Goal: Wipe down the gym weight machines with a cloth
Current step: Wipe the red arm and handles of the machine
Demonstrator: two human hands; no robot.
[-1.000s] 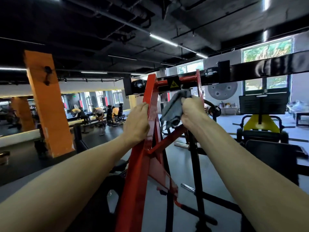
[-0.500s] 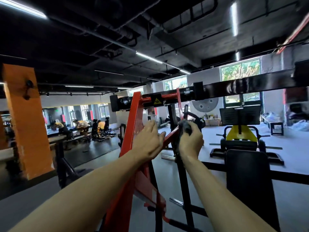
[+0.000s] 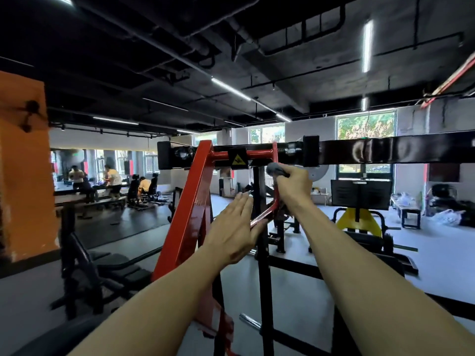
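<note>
A red weight machine frame (image 3: 190, 209) rises in front of me, joined at the top to a black crossbar (image 3: 385, 150). My right hand (image 3: 293, 186) grips a bunched grey cloth (image 3: 275, 169) against the thin red upright bar (image 3: 275, 160) just under the crossbar. My left hand (image 3: 234, 235) is held flat with straight fingers beside the slanted red strut (image 3: 262, 217), its thumb side near or touching the strut. Most of the cloth is hidden inside my right fist.
A black upright post (image 3: 262, 253) stands behind the red frame. An orange pillar (image 3: 23, 163) is at the left, a dark bench (image 3: 102, 265) below it. A yellow and black machine (image 3: 359, 219) sits at the right. Several people (image 3: 113, 178) exercise far back left.
My right hand has carried the cloth up the thin red bar to just below the crossbar. My left hand has let go of the red frame and opened flat. The view tilted up.
</note>
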